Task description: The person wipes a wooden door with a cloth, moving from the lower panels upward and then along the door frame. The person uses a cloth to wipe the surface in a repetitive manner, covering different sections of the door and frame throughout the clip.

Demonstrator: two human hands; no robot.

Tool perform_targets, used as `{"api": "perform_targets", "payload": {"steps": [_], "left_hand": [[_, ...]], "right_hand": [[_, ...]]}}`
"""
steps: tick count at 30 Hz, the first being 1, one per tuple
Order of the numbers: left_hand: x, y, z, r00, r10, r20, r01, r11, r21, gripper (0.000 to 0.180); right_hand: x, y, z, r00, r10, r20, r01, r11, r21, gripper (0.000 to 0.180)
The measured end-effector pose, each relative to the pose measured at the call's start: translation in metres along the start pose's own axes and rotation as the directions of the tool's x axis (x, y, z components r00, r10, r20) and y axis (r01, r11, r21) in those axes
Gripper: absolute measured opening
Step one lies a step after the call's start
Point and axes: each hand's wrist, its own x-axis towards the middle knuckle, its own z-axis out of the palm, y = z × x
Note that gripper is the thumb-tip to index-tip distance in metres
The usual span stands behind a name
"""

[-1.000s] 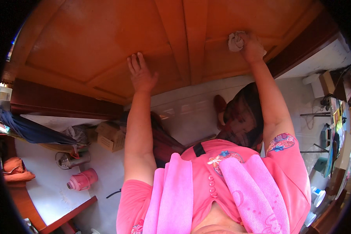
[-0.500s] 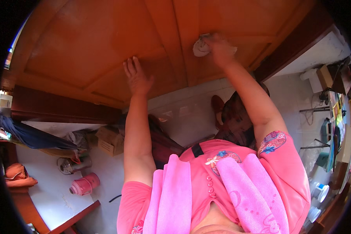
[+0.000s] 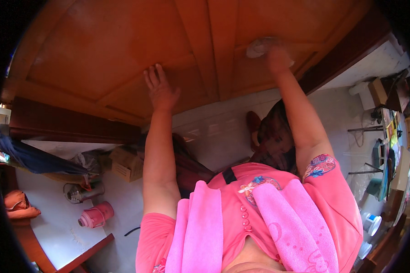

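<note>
Right hand (image 3: 278, 58), cloth (image 3: 258, 47) on door (image 3: 100, 50)

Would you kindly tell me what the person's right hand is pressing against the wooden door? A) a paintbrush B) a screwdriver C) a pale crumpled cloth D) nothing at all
C: the right hand presses a pale crumpled cloth to the wooden door, while the left hand lies flat and bare on it.

Brown cardboard box (image 3: 126, 164) on the floor at about 9 o'clock from centre, boxy, flaps shut, just left of the raised forearm. Second cardboard box (image 3: 381, 90), tan, at 2 o'clock near the right rim, beside a white boxy block (image 3: 364, 92). No screens or signs visible.
</note>
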Motion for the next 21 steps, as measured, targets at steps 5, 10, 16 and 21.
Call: {"api": "perform_targets", "payload": {"steps": [5, 10, 16, 21], "left_hand": [[0.0, -0.001, 0.001, 0.999, -0.032, 0.0, 0.032, 0.999, 0.013, 0.104], [0.0, -0.007, -0.004, 1.0, 0.0, 0.007, 0.0, 1.0, -0.001, 0.1], [-0.001, -0.007, -0.008, 0.999, 0.005, 0.044, -0.003, 0.999, -0.045, 0.103], [-0.004, -0.006, -0.004, 1.0, 0.011, 0.01, -0.011, 1.0, -0.016, 0.104]], "right_hand": [[-0.002, -0.098, -0.037, 0.973, -0.118, 0.196, 0.101, 0.99, 0.097, 0.039], [-0.002, -0.093, -0.055, 0.972, -0.078, 0.221, 0.029, 0.976, 0.218, 0.044], [0.004, -0.003, -0.04, 0.987, 0.039, 0.153, -0.057, 0.991, 0.119, 0.05], [0.006, -0.007, -0.028, 0.994, 0.081, 0.071, -0.086, 0.993, 0.075, 0.048]]}}
